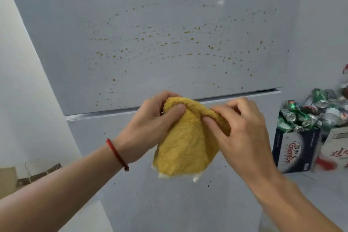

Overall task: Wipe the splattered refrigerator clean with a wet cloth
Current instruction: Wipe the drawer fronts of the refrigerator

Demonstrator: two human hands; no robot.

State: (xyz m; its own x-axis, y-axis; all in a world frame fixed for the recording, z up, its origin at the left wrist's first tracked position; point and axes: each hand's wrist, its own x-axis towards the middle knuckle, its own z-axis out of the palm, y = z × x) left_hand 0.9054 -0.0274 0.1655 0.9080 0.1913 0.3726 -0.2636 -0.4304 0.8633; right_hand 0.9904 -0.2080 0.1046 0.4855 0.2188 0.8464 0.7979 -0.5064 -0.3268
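Cloth (185,137) pinched between fingers (176,108)

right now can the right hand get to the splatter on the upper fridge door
Probably yes: nothing stands between the right hand and the splatter on the upper door, but both hands are gripping the yellow cloth.

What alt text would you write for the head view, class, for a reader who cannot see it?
Two bare hands, left hand and right hand, hold a yellow cloth bunched up in front of a pale refrigerator. Its upper door is speckled with brownish splatters. Crushed cans fill boxes at right.
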